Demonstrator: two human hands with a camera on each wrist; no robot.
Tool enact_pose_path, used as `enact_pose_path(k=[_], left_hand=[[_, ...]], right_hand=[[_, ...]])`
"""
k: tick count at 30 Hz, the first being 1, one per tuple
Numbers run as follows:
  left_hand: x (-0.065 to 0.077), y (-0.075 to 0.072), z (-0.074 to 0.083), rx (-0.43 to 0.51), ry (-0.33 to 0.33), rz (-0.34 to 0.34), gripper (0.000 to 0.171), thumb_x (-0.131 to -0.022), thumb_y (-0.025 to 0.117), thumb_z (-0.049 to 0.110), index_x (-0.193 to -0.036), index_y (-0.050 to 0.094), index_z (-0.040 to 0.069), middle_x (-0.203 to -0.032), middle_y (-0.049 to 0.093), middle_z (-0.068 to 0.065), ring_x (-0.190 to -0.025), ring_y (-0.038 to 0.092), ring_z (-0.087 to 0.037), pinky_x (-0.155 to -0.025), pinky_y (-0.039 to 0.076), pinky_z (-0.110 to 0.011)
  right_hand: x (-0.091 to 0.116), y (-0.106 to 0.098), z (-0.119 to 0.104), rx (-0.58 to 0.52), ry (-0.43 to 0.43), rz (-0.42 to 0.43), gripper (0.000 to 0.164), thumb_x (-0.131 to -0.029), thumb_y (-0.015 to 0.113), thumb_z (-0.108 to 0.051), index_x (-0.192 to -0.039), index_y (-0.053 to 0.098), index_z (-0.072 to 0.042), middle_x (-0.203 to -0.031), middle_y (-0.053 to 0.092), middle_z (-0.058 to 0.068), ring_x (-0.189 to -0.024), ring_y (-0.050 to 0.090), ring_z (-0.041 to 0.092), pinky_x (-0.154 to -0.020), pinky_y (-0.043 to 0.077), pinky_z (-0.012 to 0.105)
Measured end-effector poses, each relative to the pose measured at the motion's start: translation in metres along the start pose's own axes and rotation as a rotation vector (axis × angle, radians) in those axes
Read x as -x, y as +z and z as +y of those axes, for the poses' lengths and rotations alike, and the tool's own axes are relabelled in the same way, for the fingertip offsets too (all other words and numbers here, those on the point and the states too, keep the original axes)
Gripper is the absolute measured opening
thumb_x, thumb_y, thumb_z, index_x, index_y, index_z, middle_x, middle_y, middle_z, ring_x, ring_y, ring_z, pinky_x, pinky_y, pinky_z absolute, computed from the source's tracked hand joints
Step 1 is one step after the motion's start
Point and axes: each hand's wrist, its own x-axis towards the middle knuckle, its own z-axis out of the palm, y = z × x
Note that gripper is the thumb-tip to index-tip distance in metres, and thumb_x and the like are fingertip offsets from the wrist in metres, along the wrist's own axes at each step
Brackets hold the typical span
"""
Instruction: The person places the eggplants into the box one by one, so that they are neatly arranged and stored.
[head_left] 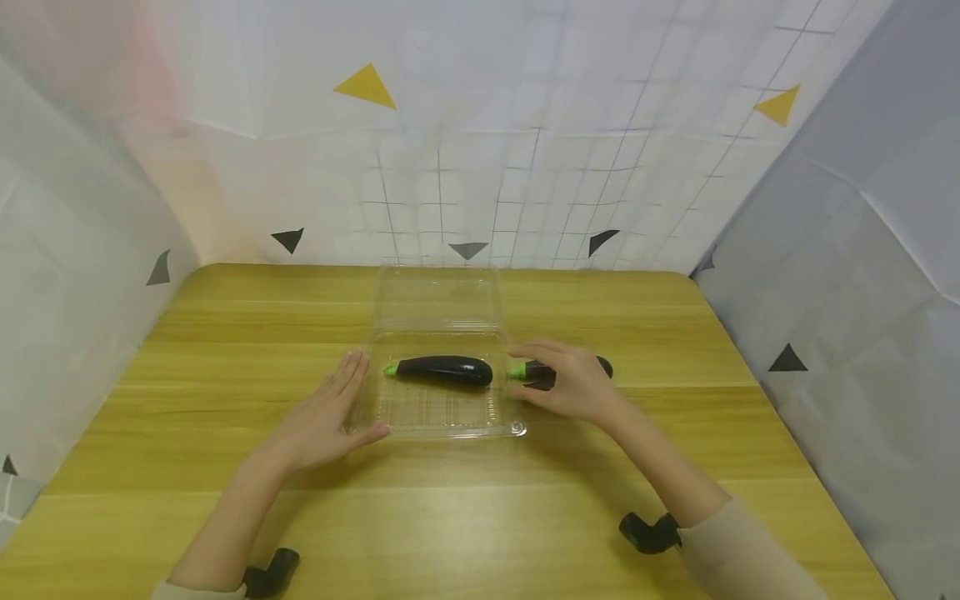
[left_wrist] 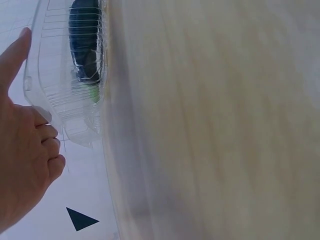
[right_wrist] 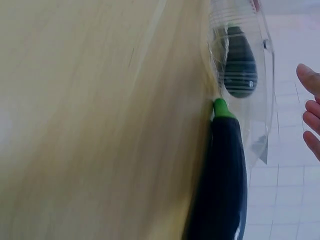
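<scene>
A clear plastic clamshell container (head_left: 435, 429) lies on the table with its lid raised toward the back. Inside its base rests a dark eggplant (head_left: 450, 369), green stem to the left. Along the container's left wall my left hand (head_left: 318, 425) has its fingers extended, thumb at the front left corner. A second eggplant (right_wrist: 227, 175) lies on the table right of the container, stem pointing at its wall. Over this one hovers my right hand (head_left: 566, 379), thumb and fingers spread apart; a gap shows between fingertips and eggplant in the right wrist view.
The wood-grain table (head_left: 450, 525) ends at a white sheet wall (head_left: 450, 192) behind the lid. Similar sheets stand along the left and right sides. A black wrist mount (head_left: 648, 533) juts out by the right sleeve, another black mount (head_left: 272, 573) by the left.
</scene>
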Motion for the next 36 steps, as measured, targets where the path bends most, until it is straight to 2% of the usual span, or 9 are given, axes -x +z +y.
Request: enact_pose_path(k=[5,14,20,25,36], left_hand=[[0.001,0.0,0.0,0.008,-0.01,-0.002,0.103,-0.088,0.054,0.064,-0.155,-0.002,0.01,-0.161,-0.006,-0.011,-0.146,0.0,-0.031,-0.112,0.019,-0.056],[0.002,-0.001,0.001,0.001,-0.002,0.007,0.103,-0.089,0.055,0.062,-0.155,-0.001,0.007,-0.161,-0.004,-0.013,-0.146,0.001,-0.033,-0.112,0.02,-0.056],[0.002,-0.002,0.002,0.001,0.001,0.007,0.103,-0.088,0.055,0.062,-0.154,0.0,0.006,-0.16,-0.004,-0.013,-0.146,0.001,-0.033,-0.112,0.021,-0.055],[0.002,-0.002,0.003,-0.001,0.005,0.006,0.103,-0.088,0.055,0.063,-0.154,0.0,0.006,-0.16,-0.004,-0.012,-0.146,0.0,-0.032,-0.112,0.02,-0.055],[0.002,0.0,0.001,-0.004,0.004,0.01,0.103,-0.088,0.054,0.065,-0.155,0.002,0.006,-0.161,-0.002,-0.012,-0.146,0.002,-0.031,-0.113,0.02,-0.054]], right_hand=[[0.007,-0.01,0.003,0.007,0.001,0.024,0.057,-0.064,0.091,-0.022,-0.116,0.069,-0.011,-0.111,0.069,0.004,-0.094,0.068,0.023,-0.072,0.057,0.037],[0.017,-0.025,0.008,-0.003,0.021,0.015,0.056,-0.066,0.089,-0.025,-0.117,0.069,-0.013,-0.112,0.068,0.001,-0.1,0.066,0.021,-0.081,0.055,0.039],[0.029,-0.032,0.013,0.008,0.041,0.023,0.055,-0.066,0.09,-0.026,-0.116,0.069,-0.018,-0.112,0.068,-0.001,-0.099,0.065,0.019,-0.079,0.055,0.04],[0.042,-0.035,0.018,0.026,0.083,0.009,0.053,-0.066,0.09,-0.025,-0.114,0.07,-0.015,-0.111,0.068,0.001,-0.1,0.065,0.023,-0.08,0.055,0.043],[0.06,-0.035,0.033,0.085,0.139,-0.039,0.049,-0.067,0.089,-0.026,-0.11,0.071,-0.012,-0.104,0.069,0.002,-0.09,0.068,0.026,-0.072,0.056,0.041]])
